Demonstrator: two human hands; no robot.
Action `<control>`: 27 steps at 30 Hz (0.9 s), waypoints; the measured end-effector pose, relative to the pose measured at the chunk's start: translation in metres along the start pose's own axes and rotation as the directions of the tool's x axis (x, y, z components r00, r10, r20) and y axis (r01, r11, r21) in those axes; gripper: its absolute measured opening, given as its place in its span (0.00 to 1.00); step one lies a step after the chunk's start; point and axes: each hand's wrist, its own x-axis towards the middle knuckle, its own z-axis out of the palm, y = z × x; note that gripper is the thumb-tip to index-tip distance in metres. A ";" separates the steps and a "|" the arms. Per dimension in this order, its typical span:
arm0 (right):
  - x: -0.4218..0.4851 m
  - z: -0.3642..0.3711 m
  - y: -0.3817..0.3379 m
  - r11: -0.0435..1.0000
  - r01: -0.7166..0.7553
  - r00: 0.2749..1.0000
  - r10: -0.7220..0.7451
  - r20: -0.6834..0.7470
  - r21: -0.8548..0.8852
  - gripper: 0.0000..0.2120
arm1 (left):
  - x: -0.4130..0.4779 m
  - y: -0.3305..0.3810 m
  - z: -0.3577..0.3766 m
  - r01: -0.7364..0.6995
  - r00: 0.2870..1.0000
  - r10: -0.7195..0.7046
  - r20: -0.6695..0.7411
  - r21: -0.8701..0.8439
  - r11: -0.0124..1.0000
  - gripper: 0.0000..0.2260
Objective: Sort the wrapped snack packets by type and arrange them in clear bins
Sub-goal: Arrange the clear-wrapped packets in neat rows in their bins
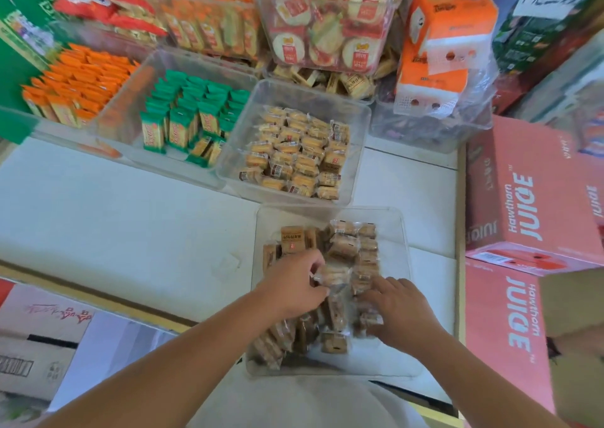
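A clear bin (400, 228) right in front of me holds several brown wrapped snack packets (343, 244). My left hand (294, 283) is inside it and pinches a clear-wrapped pale packet (331, 275) at its end. Over the right side of the pile, my right hand (398, 306) lies with fingers spread, touching packets. Just beyond stands a second clear bin (359, 113) filled with rows of tan packets (300, 153).
Left of the tan bin are a bin of green packets (189, 113) and one of orange packets (78, 84). Round cracker packs (327, 32) are stacked at the back. Pink juice cartons (529, 198) wall the right side. Cardboard boxes (39, 339) sit low left.
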 end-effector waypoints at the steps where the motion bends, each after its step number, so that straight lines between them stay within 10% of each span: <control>1: 0.002 -0.004 0.000 0.999 -0.005 1.000 0.005 -0.012 0.033 0.23 | 0.009 0.002 0.002 -0.015 1.000 0.016 -0.019 0.044 0.999 0.13; 9: 0.036 -0.022 0.004 0.886 -0.128 0.976 0.193 -0.103 0.445 0.16 | 0.056 0.001 0.039 0.028 0.984 -0.023 -0.176 0.022 0.999 0.16; 16: 0.076 -0.015 0.010 0.920 0.015 0.983 0.057 -0.172 0.391 0.24 | 0.043 0.003 0.042 0.165 0.938 -0.228 -0.260 -0.242 0.956 0.14; 22: 0.084 -0.014 0.012 0.909 -0.010 0.978 0.095 -0.184 0.417 0.21 | 0.027 0.007 0.062 0.013 0.988 -0.061 0.143 0.312 0.950 0.25; 27: 0.088 -0.010 0.010 0.961 -0.001 0.985 0.049 -0.164 0.278 0.17 | 0.040 0.007 0.068 -0.028 0.989 -0.025 0.146 0.351 0.936 0.30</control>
